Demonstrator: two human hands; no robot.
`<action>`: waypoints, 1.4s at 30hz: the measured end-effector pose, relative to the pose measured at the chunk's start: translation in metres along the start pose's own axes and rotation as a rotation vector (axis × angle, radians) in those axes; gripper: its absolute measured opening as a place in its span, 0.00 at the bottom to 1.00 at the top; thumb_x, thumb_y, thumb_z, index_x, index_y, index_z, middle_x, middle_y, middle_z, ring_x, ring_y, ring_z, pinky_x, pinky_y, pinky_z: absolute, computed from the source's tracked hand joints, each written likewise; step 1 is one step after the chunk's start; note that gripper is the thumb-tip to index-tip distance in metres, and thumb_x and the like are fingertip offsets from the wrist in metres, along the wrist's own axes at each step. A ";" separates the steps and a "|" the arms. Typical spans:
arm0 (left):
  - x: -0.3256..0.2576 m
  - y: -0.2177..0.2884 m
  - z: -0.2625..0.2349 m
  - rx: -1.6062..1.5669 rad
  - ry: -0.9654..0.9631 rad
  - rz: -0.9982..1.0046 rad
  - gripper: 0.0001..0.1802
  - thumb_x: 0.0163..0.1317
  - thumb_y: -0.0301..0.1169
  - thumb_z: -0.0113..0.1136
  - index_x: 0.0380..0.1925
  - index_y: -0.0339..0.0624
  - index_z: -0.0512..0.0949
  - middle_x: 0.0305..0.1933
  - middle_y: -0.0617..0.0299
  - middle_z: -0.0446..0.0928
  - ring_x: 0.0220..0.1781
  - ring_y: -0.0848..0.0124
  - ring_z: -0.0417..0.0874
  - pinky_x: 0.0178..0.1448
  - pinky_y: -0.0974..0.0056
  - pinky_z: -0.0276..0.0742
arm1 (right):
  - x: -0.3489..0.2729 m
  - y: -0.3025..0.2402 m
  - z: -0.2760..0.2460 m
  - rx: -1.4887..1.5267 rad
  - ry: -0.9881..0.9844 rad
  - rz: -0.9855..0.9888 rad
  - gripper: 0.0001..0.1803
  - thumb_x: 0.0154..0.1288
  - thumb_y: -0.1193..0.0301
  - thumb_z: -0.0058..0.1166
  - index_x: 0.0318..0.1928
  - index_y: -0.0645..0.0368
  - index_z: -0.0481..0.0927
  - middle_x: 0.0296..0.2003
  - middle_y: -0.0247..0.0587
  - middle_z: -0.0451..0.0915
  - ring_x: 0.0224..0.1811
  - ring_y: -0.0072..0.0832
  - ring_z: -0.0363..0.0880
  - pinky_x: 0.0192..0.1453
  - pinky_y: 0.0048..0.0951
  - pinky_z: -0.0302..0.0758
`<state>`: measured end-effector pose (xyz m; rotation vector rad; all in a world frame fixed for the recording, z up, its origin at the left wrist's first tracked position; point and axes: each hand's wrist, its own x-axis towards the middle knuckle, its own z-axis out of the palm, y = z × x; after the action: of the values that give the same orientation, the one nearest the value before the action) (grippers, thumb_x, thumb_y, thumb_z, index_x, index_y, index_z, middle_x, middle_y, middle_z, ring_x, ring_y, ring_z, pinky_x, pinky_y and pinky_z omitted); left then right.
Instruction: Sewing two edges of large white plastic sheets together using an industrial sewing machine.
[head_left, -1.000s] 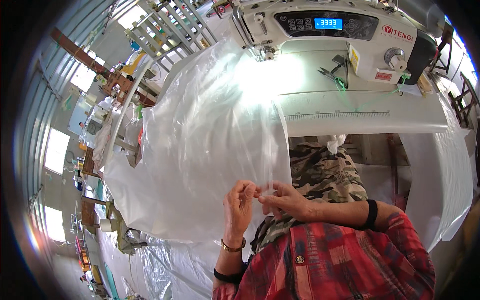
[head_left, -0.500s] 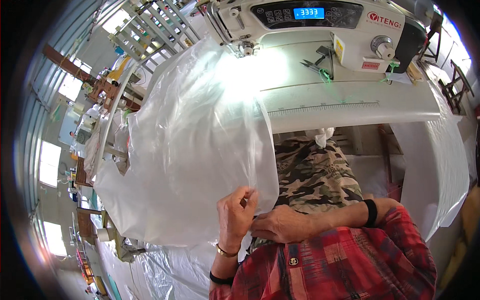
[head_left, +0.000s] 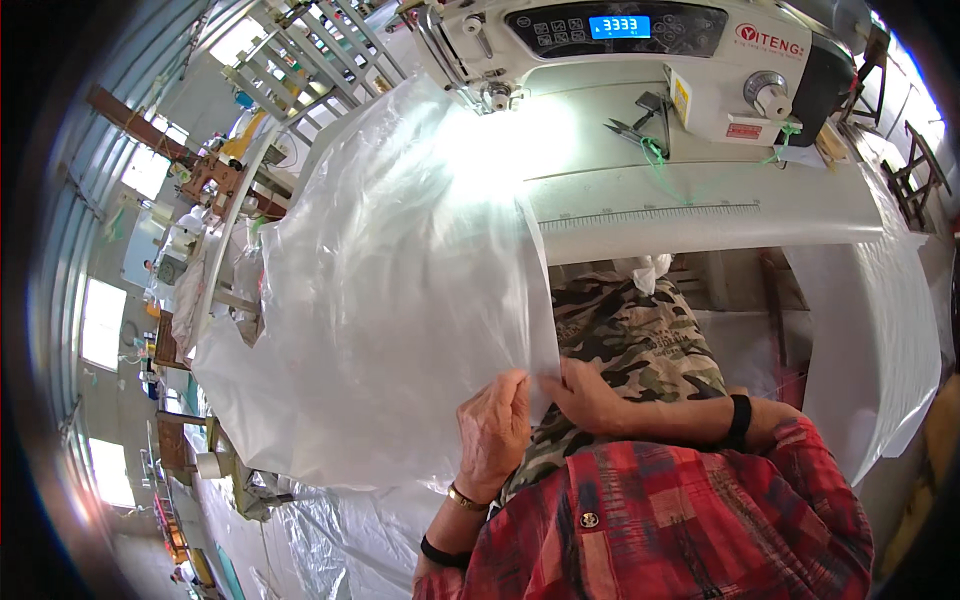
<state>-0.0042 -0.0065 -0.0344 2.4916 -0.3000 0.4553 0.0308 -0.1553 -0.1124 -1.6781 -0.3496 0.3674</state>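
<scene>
A large sheet of clear plastic film (head_left: 390, 300) hangs from the white sewing machine (head_left: 640, 60) down toward my lap. My left hand (head_left: 492, 432) pinches the sheet's lower right corner. My right hand (head_left: 592, 398) reaches across my body and grips the same edge just beside the left hand. The far end of the film lies under the machine's needle area (head_left: 492, 98). My lap, in camouflage trousers (head_left: 630, 340), shows below the table edge.
The white sewing table (head_left: 700, 215) has a printed ruler along its front edge. Small snips (head_left: 640, 120) with a green cord lie by the machine. More plastic film drapes at the right (head_left: 880, 340) and piles at the lower left (head_left: 330, 540). Racks and workbenches stand at the left.
Both hands have moved down and toward my body along the film's corner, now side by side on its edge. The view has shifted slightly upward over the machine.
</scene>
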 end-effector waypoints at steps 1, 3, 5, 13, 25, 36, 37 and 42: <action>0.001 0.000 -0.001 0.005 -0.013 0.036 0.03 0.66 0.26 0.59 0.37 0.40 0.77 0.27 0.53 0.78 0.26 0.54 0.80 0.31 0.58 0.73 | -0.003 -0.003 0.000 -0.016 -0.075 -0.072 0.12 0.67 0.68 0.53 0.42 0.67 0.75 0.30 0.61 0.79 0.35 0.51 0.80 0.40 0.43 0.75; 0.001 0.002 -0.004 -0.008 -0.029 0.017 0.02 0.65 0.24 0.59 0.37 0.39 0.78 0.29 0.53 0.77 0.29 0.54 0.80 0.32 0.58 0.74 | -0.016 -0.018 -0.002 -0.103 -0.076 -0.166 0.10 0.67 0.68 0.52 0.38 0.65 0.76 0.27 0.61 0.78 0.32 0.55 0.80 0.37 0.46 0.75; 0.003 0.001 -0.005 -0.036 -0.028 0.033 0.02 0.65 0.23 0.59 0.37 0.37 0.78 0.32 0.53 0.75 0.30 0.54 0.80 0.33 0.58 0.74 | -0.022 -0.029 -0.007 -0.201 -0.139 -0.212 0.10 0.67 0.67 0.52 0.38 0.63 0.76 0.27 0.58 0.79 0.32 0.57 0.79 0.35 0.48 0.75; -0.001 -0.010 -0.003 -0.264 -0.050 -0.059 0.03 0.65 0.24 0.60 0.36 0.35 0.78 0.31 0.55 0.74 0.28 0.63 0.76 0.31 0.63 0.70 | -0.013 -0.015 0.002 -0.589 -0.104 -0.660 0.07 0.59 0.70 0.57 0.33 0.58 0.75 0.22 0.42 0.76 0.25 0.41 0.77 0.37 0.37 0.70; -0.009 -0.002 -0.019 -0.621 0.031 -0.540 0.11 0.66 0.24 0.61 0.47 0.37 0.83 0.27 0.67 0.78 0.22 0.84 0.73 0.24 0.75 0.68 | 0.054 -0.054 -0.057 -0.452 -0.076 -0.508 0.08 0.64 0.68 0.60 0.34 0.59 0.78 0.29 0.47 0.77 0.32 0.45 0.79 0.37 0.41 0.74; -0.015 -0.007 -0.007 -0.238 0.137 -0.094 0.19 0.64 0.19 0.58 0.56 0.32 0.77 0.30 0.55 0.74 0.27 0.67 0.80 0.31 0.64 0.75 | 0.205 -0.072 -0.118 -1.156 0.297 -0.704 0.23 0.69 0.53 0.52 0.49 0.60 0.80 0.43 0.48 0.80 0.50 0.41 0.77 0.55 0.43 0.72; -0.013 -0.007 -0.005 -0.217 0.095 -0.147 0.19 0.62 0.19 0.59 0.54 0.33 0.77 0.31 0.54 0.74 0.27 0.64 0.79 0.32 0.61 0.75 | 0.207 -0.071 -0.121 -1.156 0.311 -0.694 0.23 0.69 0.53 0.52 0.49 0.60 0.80 0.43 0.48 0.80 0.50 0.41 0.77 0.55 0.43 0.72; 0.003 -0.013 0.017 -0.017 0.055 -0.042 0.12 0.59 0.25 0.62 0.43 0.37 0.80 0.31 0.53 0.73 0.28 0.54 0.78 0.31 0.56 0.73 | 0.210 -0.077 -0.128 -1.128 0.143 -0.477 0.37 0.68 0.39 0.42 0.50 0.64 0.79 0.49 0.51 0.79 0.57 0.45 0.75 0.62 0.48 0.67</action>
<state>0.0073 -0.0060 -0.0531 2.4592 -0.2280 0.5016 0.2741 -0.1679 -0.0281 -2.5867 -0.9386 -0.4016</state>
